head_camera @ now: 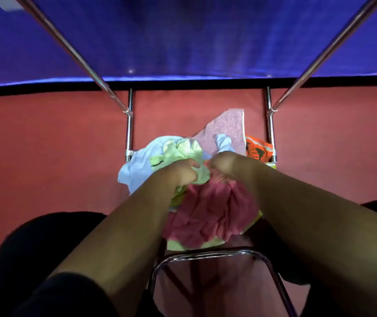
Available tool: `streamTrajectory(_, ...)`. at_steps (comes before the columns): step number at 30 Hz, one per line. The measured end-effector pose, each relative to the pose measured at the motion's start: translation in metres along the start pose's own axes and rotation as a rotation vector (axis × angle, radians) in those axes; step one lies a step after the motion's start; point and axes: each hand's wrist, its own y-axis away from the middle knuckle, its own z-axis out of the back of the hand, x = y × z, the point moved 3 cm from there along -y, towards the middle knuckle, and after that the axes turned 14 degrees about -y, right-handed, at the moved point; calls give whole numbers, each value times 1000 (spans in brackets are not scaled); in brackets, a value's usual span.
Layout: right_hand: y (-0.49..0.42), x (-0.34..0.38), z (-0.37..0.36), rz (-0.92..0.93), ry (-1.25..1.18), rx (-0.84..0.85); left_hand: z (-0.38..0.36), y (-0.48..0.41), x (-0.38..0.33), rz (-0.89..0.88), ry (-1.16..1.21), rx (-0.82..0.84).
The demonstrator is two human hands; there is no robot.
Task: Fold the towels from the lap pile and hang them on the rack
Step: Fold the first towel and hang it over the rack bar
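The pile [195,245] lies on the lap at frame centre. The left hand [180,173] is clenched on the green towel [183,149]. The right hand [225,164], nearly touching the left, pinches the top edge of the pink towel [210,213]. A white towel [137,165] spills toward 9 o'clock, and an orange towel [257,149] sits at 2. The rack [80,53] bars rise toward 11 and 1 o'clock.

Crumpled pink, green, white towels [208,216] heaped, apparently on lap.
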Motion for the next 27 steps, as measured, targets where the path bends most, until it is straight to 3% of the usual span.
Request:
streamTrajectory(4, -29, -27, -14, 116, 186, -16, -57, -25, -1, -45, -387, 25)
streamTrajectory(6, -45, -40, -19, 246, 297, -123, -80, -34, 1, -12, -492, 0)
streamTrajectory(10, -68, -59, -19, 329, 266, -171, -89, -41, 2, 24, -540, -197)
streamTrajectory(14, -62, -47, -20, 318, 412, -130, -76, -50, -2, 8, -587, -251)
streamTrajectory(17, -52, -42, -22, 328, 462, -144, -68, -49, -3, 17, -537, -289)
streamTrajectory(21, -32, -33, -26, 351, 541, -113, -42, -36, -12, -5, -114, -350)
streamTrajectory(24, -18, -14, -19, 390, 311, -190, -1, -17, -19, 13, 78, -472)
streamTrajectory(27, 12, 21, 1, 468, 169, -296, 45, 16, -23, -19, -2, -611)
